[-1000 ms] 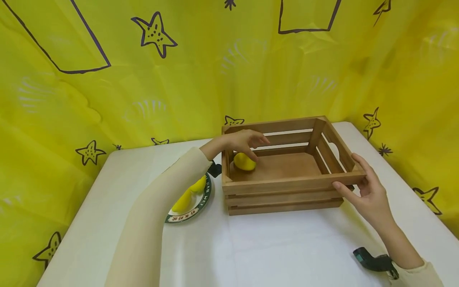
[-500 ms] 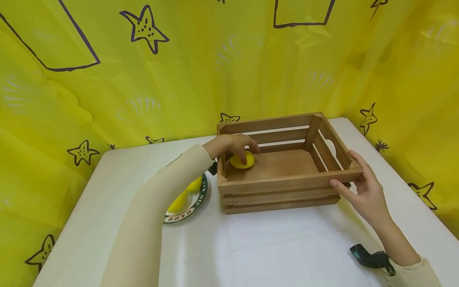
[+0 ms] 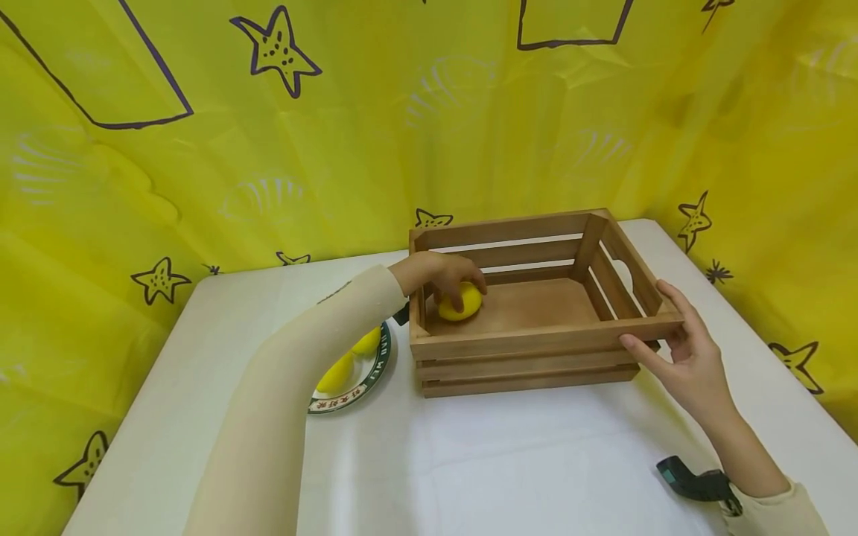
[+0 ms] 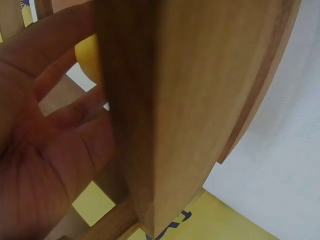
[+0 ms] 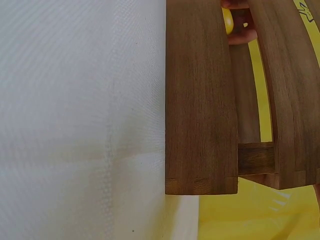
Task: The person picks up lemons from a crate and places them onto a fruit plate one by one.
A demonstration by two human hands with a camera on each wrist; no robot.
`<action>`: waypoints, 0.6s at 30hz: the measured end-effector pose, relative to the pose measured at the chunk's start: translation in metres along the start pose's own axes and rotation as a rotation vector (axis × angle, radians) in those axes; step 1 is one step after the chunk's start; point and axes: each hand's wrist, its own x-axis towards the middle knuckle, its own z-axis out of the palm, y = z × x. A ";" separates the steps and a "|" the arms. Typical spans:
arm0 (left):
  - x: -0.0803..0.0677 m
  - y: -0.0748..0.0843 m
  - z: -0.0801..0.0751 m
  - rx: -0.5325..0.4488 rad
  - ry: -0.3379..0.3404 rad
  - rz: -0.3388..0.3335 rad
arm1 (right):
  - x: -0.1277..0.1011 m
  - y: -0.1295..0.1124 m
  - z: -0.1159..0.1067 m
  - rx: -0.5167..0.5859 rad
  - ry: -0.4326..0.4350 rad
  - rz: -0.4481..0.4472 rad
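Observation:
Reaching over the left end of a slatted wooden crate (image 3: 536,339), my left hand (image 3: 450,274) grips a lemon (image 3: 465,304) inside it, thumb in front and fingers over the far side. In the left wrist view the crate's end board hides most of the lemon (image 4: 87,57) and the fingertips. Through a slat gap in the right wrist view, the lemon (image 5: 228,21) shows between fingers. My right hand (image 3: 690,365) holds the crate's near right corner, thumb on the front slat and fingers on the end board.
Left of the crate stands a green-rimmed plate (image 3: 383,365) with a lemon (image 3: 335,374) and another lemon (image 3: 367,341), partly hidden by my left sleeve (image 3: 281,387). A yellow curtain (image 3: 362,149) hangs behind the white table (image 3: 509,461).
My left hand has lowered onto the lemon in the crate and closed round it; the lemon has turned slightly. My right hand stays on the corner. The head view has shifted a little.

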 end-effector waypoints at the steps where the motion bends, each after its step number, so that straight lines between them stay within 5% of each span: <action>1: 0.000 0.000 0.000 0.013 0.008 0.014 | 0.000 0.000 0.000 -0.006 0.001 0.001; 8: -0.001 0.002 0.000 0.071 0.054 0.074 | -0.001 0.000 0.000 -0.024 0.006 0.001; 18: -0.003 0.003 0.002 -0.045 0.138 0.094 | 0.000 0.001 0.000 -0.013 0.007 -0.002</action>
